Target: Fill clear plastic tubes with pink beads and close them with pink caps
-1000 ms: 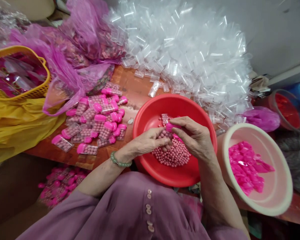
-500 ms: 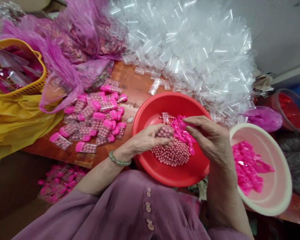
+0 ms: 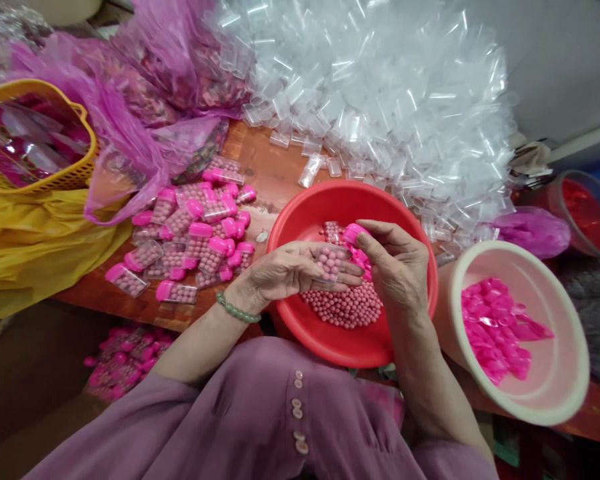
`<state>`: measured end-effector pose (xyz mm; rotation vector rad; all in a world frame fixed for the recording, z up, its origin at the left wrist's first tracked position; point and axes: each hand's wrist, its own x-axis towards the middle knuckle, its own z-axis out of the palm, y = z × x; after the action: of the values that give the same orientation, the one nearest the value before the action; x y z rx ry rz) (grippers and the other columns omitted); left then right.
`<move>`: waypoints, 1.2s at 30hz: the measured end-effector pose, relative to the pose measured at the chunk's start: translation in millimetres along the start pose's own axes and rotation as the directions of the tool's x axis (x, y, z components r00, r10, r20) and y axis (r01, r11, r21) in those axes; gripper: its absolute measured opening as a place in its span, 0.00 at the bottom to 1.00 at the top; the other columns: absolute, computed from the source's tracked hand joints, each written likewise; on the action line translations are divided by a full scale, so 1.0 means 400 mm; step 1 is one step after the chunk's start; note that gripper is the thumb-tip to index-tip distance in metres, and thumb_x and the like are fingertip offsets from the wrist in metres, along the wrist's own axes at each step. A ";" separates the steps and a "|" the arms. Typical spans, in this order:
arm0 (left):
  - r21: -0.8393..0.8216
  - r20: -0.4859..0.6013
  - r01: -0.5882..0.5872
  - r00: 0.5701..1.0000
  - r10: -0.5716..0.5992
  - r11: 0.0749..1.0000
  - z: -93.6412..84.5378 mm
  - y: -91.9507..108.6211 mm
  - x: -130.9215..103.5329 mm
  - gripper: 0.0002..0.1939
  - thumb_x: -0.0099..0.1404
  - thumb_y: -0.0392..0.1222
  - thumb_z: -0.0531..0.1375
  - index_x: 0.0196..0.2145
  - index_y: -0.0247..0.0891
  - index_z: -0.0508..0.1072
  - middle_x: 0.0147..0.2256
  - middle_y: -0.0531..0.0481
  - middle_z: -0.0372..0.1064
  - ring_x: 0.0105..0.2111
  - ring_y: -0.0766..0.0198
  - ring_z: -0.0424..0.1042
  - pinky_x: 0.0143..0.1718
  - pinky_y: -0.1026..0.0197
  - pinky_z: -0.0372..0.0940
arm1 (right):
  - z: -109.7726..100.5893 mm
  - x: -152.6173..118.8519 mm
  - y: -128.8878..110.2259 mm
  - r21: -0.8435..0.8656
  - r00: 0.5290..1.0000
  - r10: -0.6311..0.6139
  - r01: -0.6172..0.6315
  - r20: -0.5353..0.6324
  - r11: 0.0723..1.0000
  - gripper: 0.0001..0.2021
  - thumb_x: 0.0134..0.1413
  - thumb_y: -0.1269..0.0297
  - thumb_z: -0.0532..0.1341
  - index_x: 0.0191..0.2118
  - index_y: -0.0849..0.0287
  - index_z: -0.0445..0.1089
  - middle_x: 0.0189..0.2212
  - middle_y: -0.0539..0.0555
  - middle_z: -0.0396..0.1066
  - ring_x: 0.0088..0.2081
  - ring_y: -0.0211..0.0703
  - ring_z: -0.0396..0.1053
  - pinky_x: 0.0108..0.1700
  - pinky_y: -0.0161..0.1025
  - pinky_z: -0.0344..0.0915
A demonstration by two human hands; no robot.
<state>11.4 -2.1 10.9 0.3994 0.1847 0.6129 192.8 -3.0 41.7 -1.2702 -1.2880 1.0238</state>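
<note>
My left hand holds a clear case filled with pink beads on its fingers, above the red basin. Just to the right, my right hand pinches a bright pink cap between thumb and fingers. The cap is close to the case but apart from it. Inside the basin lie a heap of loose pink beads, pink pieces partly hidden by my hands, and another bead-filled case.
Capped bead cases are piled left of the basin. Clear empty cases form a large heap behind. A white tub with pink caps stands right. A yellow basket and purple bag are at left.
My right hand has moved slightly left and now shows a pink cap in its pinch. My left hand's fingers have straightened, showing more of the bead-filled case.
</note>
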 end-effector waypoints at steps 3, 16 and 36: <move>-0.014 -0.014 0.004 1.000 -0.005 1.000 0.003 0.002 0.000 0.20 0.54 0.30 0.63 0.46 0.30 0.74 0.45 0.37 0.78 0.48 0.51 0.77 0.54 0.52 0.68 | 0.001 -0.004 -0.002 0.023 1.000 -0.005 0.005 -0.003 1.000 0.08 0.51 0.65 0.70 0.39 0.52 0.78 0.37 0.49 0.80 0.39 0.39 0.77 0.46 0.40 0.74; 0.094 -0.074 0.027 0.997 -0.020 0.995 0.002 -0.009 0.008 0.16 0.57 0.32 0.65 0.45 0.29 0.74 0.40 0.38 0.79 0.41 0.56 0.80 0.46 0.58 0.72 | -0.006 -0.012 0.011 -0.055 0.999 -0.047 0.047 0.000 0.997 0.10 0.51 0.63 0.70 0.41 0.53 0.78 0.38 0.50 0.80 0.40 0.40 0.77 0.46 0.41 0.74; 0.173 -0.095 -0.091 0.990 0.108 0.981 0.013 -0.012 0.000 0.21 0.54 0.29 0.67 0.46 0.33 0.74 0.42 0.40 0.78 0.41 0.56 0.79 0.47 0.54 0.71 | -0.001 -0.018 0.003 -0.080 0.997 -0.077 0.075 -0.015 0.994 0.10 0.53 0.64 0.69 0.42 0.53 0.78 0.41 0.51 0.80 0.42 0.42 0.77 0.47 0.43 0.74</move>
<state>15.6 -7.2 13.6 0.5433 0.3187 0.7199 192.7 -10.1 39.8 -1.2771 -1.3646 0.9135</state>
